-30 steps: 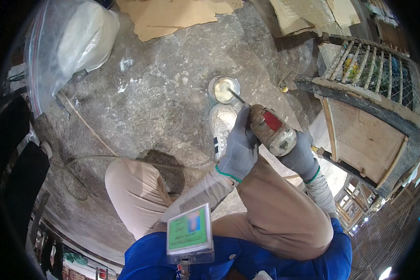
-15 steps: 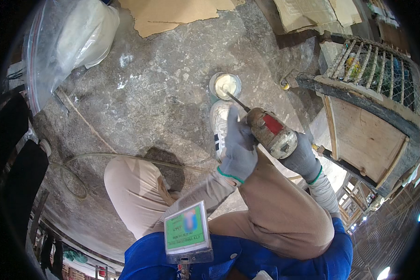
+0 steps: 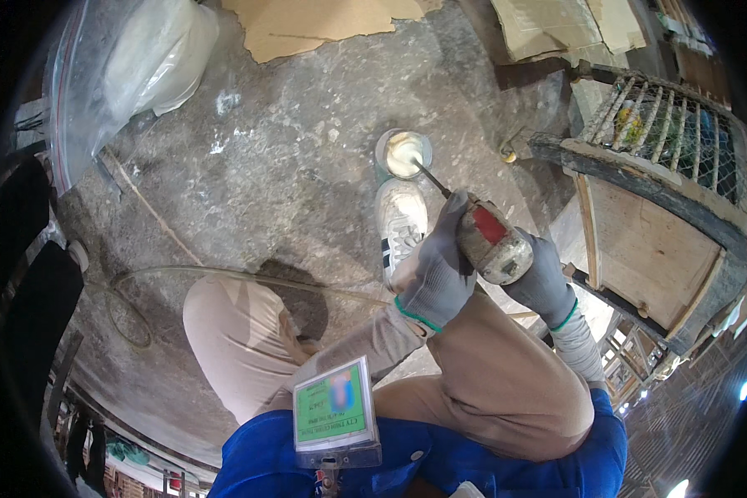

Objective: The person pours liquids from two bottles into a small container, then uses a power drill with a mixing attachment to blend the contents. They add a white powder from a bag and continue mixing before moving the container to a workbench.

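Both my gloved hands are on a worn metal drill [image 3: 506,259] with a red patch on its body. My left hand [image 3: 438,278] is closed round its front side. My right hand [image 3: 541,280] wraps the grip side, where the handle is mostly hidden. From the drill a thin dark rod [image 3: 433,179] slants down into a small round tub [image 3: 382,154] on the floor. Thick cream-coloured paste [image 3: 402,149] lies in the tub, and the rod's tip is hidden in it. The tub stands right at the toe of my white shoe [image 3: 401,220].
At the right stands a wooden frame [image 3: 651,241] with a barred, meshed top [image 3: 672,124]. Cardboard [image 3: 307,25] lies at the far side. A clear plastic bag with white contents [image 3: 153,62] sits far left. A thin hose [image 3: 224,270] runs across the floor.
My left hand's raised fingers have come down round the front of the drill. The drill has shifted slightly right and nearer me, its rod still in the paste.
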